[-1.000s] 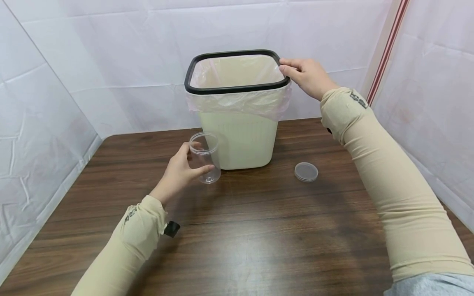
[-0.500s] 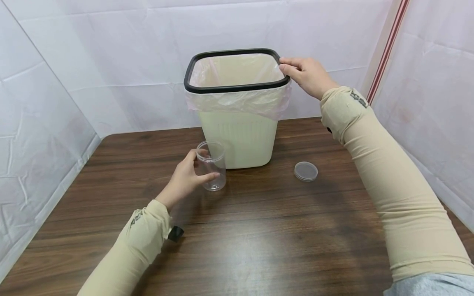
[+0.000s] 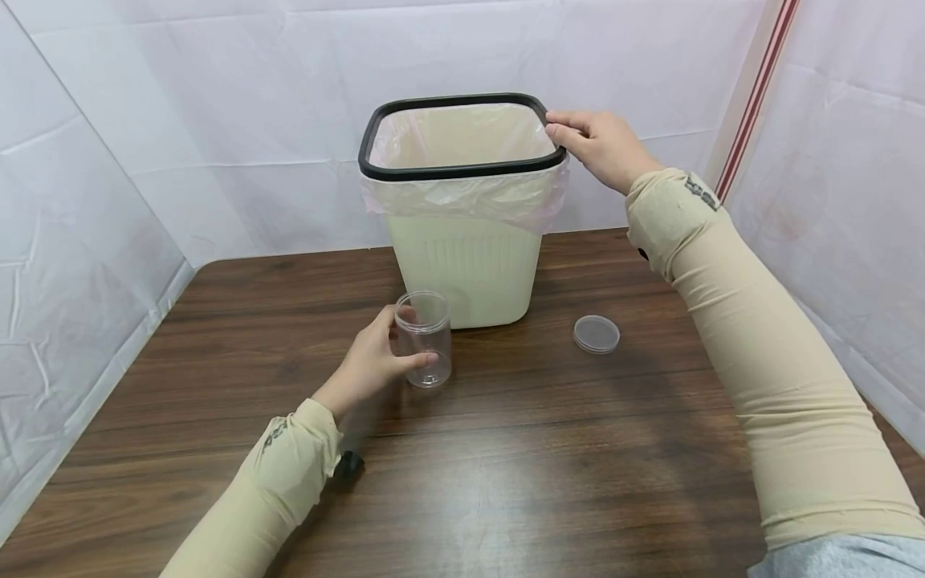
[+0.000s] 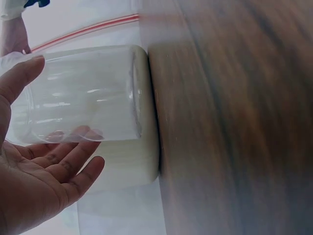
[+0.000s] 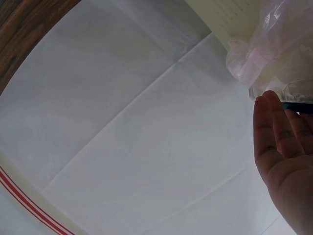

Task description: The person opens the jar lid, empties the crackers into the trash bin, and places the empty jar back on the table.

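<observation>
My left hand (image 3: 370,358) holds a clear plastic jar (image 3: 437,345) upright, thumb on the near side and fingers on the far side. No lid sits on the jar, and I see nothing inside it. In the left wrist view, the same jar (image 4: 83,93) lies between the thumb and the spread fingers. My right hand (image 3: 598,146) touches the right side of the black rim (image 3: 462,172) of a cream trash bin (image 3: 477,273). In the right wrist view, the fingers of that hand (image 5: 288,156) look nearly straight beside the rim.
A pinkish, see-through bag (image 3: 462,197) lines the bin and folds down over its outside. On the brown wooden table (image 3: 564,466), a round clear lid (image 3: 596,334) lies right of the bin. White sheeting (image 3: 275,104) stands behind and on both sides.
My left hand has brought the jar rightward and nearer to me, away from the bin's lower left edge. The right hand stays at the rim; bin and lid have not moved.
</observation>
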Demonstrator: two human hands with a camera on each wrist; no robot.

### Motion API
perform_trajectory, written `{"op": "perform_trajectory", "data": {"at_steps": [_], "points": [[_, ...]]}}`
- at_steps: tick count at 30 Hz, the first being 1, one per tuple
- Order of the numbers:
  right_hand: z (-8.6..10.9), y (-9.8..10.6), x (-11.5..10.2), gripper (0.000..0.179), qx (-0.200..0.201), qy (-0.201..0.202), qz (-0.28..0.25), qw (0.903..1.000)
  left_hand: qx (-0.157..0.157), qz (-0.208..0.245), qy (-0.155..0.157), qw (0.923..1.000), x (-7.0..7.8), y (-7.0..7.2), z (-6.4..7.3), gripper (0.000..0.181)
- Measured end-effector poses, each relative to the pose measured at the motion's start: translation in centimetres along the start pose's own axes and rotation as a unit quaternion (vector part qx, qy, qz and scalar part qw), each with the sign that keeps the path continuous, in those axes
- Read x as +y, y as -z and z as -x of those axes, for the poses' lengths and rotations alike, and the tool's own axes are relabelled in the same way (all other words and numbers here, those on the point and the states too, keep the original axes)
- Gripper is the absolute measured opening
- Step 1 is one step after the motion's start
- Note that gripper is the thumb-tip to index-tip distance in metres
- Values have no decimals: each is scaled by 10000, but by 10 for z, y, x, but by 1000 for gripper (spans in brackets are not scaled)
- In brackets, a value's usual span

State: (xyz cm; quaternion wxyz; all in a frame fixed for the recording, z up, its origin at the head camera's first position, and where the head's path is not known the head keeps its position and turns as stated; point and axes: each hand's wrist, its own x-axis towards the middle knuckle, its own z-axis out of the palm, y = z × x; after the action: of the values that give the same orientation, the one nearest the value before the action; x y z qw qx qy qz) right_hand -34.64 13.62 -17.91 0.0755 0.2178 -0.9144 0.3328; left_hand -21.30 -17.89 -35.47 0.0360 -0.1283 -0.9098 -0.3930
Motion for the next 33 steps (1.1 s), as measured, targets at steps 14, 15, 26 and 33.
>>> {"op": "perform_trajectory", "data": {"at_steps": [14,15,26,33], "points": [[1,0,-1,54,-27,-60,-51,10000,-197,130,-263,9994,3,-3,4,62],[1,0,-1,54,-19,-60,-54,10000,-227,162,-304,9991,3,-3,4,63],[1,1,-1,54,-19,-91,-72,9999,-504,316,-565,9966,2,-5,5,60],[1,1,-1,54,-32,-107,-78,9999,-626,349,-555,9959,0,-5,5,59]]}}
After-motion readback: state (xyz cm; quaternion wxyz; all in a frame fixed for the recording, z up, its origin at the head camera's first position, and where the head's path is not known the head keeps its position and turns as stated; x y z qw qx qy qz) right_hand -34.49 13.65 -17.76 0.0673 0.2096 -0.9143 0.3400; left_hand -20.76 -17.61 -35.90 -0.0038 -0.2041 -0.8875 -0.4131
